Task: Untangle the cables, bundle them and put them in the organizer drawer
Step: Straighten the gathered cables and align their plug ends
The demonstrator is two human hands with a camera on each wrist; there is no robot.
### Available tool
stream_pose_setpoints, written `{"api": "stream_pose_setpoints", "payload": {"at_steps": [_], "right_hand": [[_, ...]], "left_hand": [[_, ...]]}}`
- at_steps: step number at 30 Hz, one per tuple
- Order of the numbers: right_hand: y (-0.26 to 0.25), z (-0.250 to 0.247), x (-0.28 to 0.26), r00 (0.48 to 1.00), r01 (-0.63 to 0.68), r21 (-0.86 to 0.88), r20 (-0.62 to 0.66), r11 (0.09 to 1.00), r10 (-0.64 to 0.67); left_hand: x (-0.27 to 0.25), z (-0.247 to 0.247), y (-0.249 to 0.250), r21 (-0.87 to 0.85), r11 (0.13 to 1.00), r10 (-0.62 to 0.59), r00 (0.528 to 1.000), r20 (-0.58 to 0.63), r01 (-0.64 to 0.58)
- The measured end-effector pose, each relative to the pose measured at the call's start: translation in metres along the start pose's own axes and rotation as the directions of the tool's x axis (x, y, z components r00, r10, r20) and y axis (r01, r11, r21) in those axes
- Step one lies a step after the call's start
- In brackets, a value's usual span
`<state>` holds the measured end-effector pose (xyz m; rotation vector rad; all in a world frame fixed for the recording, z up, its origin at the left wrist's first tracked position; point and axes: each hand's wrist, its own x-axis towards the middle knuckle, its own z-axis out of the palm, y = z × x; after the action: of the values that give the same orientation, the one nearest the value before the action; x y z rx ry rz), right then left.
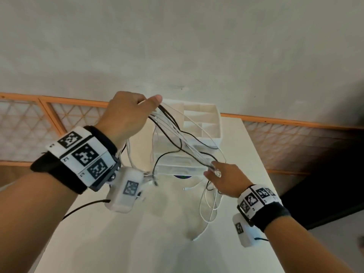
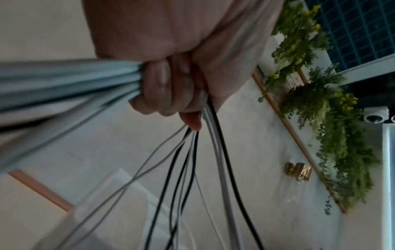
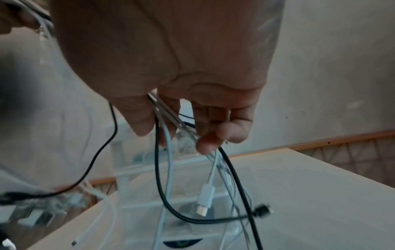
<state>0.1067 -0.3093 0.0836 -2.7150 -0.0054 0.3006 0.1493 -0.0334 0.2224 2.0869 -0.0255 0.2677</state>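
A bunch of white and black cables [image 1: 178, 134] stretches between my two hands above the white table [image 1: 122, 243]. My left hand [image 1: 134, 111], raised at the upper left, grips one end of the cables [image 2: 192, 152] in a fist. Lower and to the right, my right hand [image 1: 218, 176] pinches the strands [image 3: 171, 118] between thumb and fingers. Loose ends hang below it, among them a white plug [image 3: 205, 197] and a black plug [image 3: 261, 211]. The white organizer [image 1: 202, 123] with clear drawers [image 1: 177, 164] stands behind the cables.
Slack white cable [image 1: 208, 213] lies looped on the table in front of the organizer. An orange-framed lattice panel [image 1: 69, 117] runs behind the table along a pale wall. The table's right edge [image 1: 262, 174] drops to a dark floor.
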Motion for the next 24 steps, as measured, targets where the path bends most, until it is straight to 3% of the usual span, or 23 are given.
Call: {"api": "stream_pose_setpoints", "payload": {"at_steps": [4, 7, 10, 11, 12, 15, 18, 20, 24], "right_hand": [[0.006, -0.024, 0.011, 0.982, 0.060, 0.176, -0.188, 0.983, -0.026], [0.000, -0.048, 0.011, 0.913, 0.207, 0.335, -0.405, 0.919, -0.058], [-0.004, -0.064, 0.002, 0.810, 0.312, 0.334, -0.583, 0.890, -0.065], [-0.005, -0.065, 0.000, 0.809, 0.290, 0.290, -0.583, 0.912, -0.072], [-0.004, -0.062, -0.001, 0.842, 0.241, 0.248, -0.534, 0.938, -0.075], [0.006, -0.035, -0.002, 0.985, 0.007, 0.139, -0.169, 0.990, 0.016], [0.016, 0.000, -0.002, 0.997, -0.068, 0.011, 0.023, 0.998, 0.068], [0.018, 0.009, -0.001, 0.999, -0.052, 0.008, -0.007, 0.999, 0.052], [0.016, -0.008, 0.004, 0.947, -0.017, 0.084, -0.318, 0.996, 0.043]], "left_hand": [[-0.006, -0.004, -0.011, 0.194, 0.979, -0.095, 0.974, 0.204, 0.055], [-0.014, 0.005, -0.026, 0.365, 0.927, -0.145, 0.979, 0.144, 0.083], [-0.019, 0.008, -0.033, 0.422, 0.900, -0.159, 0.983, 0.093, 0.106], [-0.019, 0.008, -0.034, 0.406, 0.907, -0.155, 0.986, 0.067, 0.115], [-0.018, 0.006, -0.034, 0.366, 0.923, -0.143, 0.989, 0.030, 0.122], [-0.012, 0.000, -0.029, 0.161, 0.984, -0.066, 0.993, -0.098, 0.082], [-0.005, -0.004, -0.019, -0.019, 1.000, -0.027, 0.991, -0.129, 0.025], [-0.007, -0.004, -0.015, -0.050, 0.998, -0.031, 0.992, -0.126, 0.024], [-0.010, -0.006, -0.019, 0.055, 0.998, -0.023, 0.994, -0.110, 0.029]]}}
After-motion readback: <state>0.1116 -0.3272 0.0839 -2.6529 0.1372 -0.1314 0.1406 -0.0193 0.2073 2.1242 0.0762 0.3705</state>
